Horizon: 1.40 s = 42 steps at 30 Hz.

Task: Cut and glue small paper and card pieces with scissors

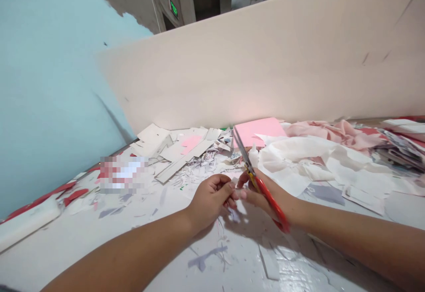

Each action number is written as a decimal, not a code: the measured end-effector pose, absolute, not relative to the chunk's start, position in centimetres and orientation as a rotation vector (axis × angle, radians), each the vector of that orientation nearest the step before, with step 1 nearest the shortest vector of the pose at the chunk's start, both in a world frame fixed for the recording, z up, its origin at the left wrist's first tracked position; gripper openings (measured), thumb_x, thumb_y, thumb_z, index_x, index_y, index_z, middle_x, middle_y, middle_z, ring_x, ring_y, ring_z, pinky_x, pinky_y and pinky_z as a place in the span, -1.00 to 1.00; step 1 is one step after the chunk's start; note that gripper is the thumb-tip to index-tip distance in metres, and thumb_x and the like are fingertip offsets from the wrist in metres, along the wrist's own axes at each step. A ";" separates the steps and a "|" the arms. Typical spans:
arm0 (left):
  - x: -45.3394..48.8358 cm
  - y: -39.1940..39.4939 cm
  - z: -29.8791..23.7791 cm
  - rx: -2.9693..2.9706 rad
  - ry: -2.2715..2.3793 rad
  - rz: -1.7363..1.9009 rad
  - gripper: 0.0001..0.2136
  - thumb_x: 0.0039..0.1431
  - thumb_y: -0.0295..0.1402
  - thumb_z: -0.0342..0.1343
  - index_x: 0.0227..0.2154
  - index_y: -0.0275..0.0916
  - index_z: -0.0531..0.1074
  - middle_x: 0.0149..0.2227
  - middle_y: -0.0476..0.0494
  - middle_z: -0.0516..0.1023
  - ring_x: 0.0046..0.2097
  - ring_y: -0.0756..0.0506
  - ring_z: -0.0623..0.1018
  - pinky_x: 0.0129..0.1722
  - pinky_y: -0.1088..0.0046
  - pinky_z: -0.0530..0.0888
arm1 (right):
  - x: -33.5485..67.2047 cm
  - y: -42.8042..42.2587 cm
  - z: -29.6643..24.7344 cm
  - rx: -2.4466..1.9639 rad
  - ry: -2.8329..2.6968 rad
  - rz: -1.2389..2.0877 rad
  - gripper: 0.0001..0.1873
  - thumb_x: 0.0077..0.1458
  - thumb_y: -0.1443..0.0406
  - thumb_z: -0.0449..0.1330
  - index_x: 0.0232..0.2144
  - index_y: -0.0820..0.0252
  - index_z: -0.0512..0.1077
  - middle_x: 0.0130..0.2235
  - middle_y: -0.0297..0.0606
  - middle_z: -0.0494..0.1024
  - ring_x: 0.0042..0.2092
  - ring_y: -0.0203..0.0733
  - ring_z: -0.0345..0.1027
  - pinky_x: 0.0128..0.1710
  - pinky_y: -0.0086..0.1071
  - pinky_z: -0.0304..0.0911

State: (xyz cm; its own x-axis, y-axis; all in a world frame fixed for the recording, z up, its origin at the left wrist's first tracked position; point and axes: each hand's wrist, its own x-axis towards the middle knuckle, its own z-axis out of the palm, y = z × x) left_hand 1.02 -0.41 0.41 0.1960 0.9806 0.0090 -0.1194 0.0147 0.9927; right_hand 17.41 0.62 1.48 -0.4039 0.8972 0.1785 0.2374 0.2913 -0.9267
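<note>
A person's left hand [212,197], fingers curled together, pinches a small pale scrap [239,193] over the middle of the table [99,239]. The right hand [265,197], at its 3 o'clock and touching it, is clamped round red-handled scissors [255,179]. Their blades are together, pointing toward 11 o'clock over littered paper cuttings [186,159]. With fingertips so near the blades, a slip on that tiny scrap could nick them.
</note>
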 end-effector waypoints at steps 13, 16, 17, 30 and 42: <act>0.2 0.6 0.9 1.220 1.099 1.420 -0.79 0.02 -0.20 0.09 -0.44 -0.27 0.30 -0.54 0.00 0.45 -0.56 0.09 0.41 -0.55 0.58 0.29 | 19.7 2.6 3.1 -1.291 -2.360 0.751 -0.55 -0.22 0.00 0.23 -0.36 0.16 0.28 -0.36 -0.23 0.39 -0.37 -0.11 0.26 -0.43 -0.34 0.14; 0.1 0.8 0.8 1.208 1.090 1.436 -0.80 0.02 -0.21 0.09 -0.42 -0.26 0.31 -0.53 0.01 0.45 -0.56 0.09 0.41 -0.55 0.58 0.29 | 19.6 2.9 2.9 -1.364 -2.408 0.649 -0.56 -0.21 -0.02 0.21 -0.40 0.16 0.25 -0.39 -0.24 0.38 -0.40 -0.12 0.25 -0.45 -0.35 0.12; 0.1 0.8 0.8 1.207 1.088 1.439 -0.80 0.02 -0.21 0.09 -0.42 -0.26 0.30 -0.53 0.01 0.45 -0.56 0.09 0.41 -0.54 0.58 0.29 | 19.6 3.0 2.9 -1.376 -2.420 0.628 -0.56 -0.21 -0.03 0.21 -0.41 0.15 0.23 -0.40 -0.24 0.38 -0.41 -0.12 0.25 -0.46 -0.36 0.11; 0.2 0.5 0.7 1.229 1.051 1.413 -0.83 0.04 -0.26 0.07 -0.49 -0.27 0.29 -0.55 0.02 0.44 -0.59 0.12 0.38 -0.56 0.59 0.31 | 19.8 3.3 2.6 -1.324 -2.466 0.536 -0.59 -0.18 -0.02 0.20 -0.43 0.14 0.26 -0.45 -0.27 0.40 -0.45 -0.14 0.23 -0.51 -0.40 0.04; 0.0 0.5 0.6 1.230 1.119 1.392 -0.84 0.02 -0.27 0.09 -0.50 -0.27 0.32 -0.58 0.05 0.42 -0.62 0.14 0.34 -0.61 0.64 0.27 | 19.6 2.9 3.2 -1.322 -2.507 0.551 -0.60 -0.10 -0.06 0.12 -0.48 0.14 0.27 -0.50 -0.34 0.36 -0.49 -0.23 0.21 -0.54 -0.46 0.01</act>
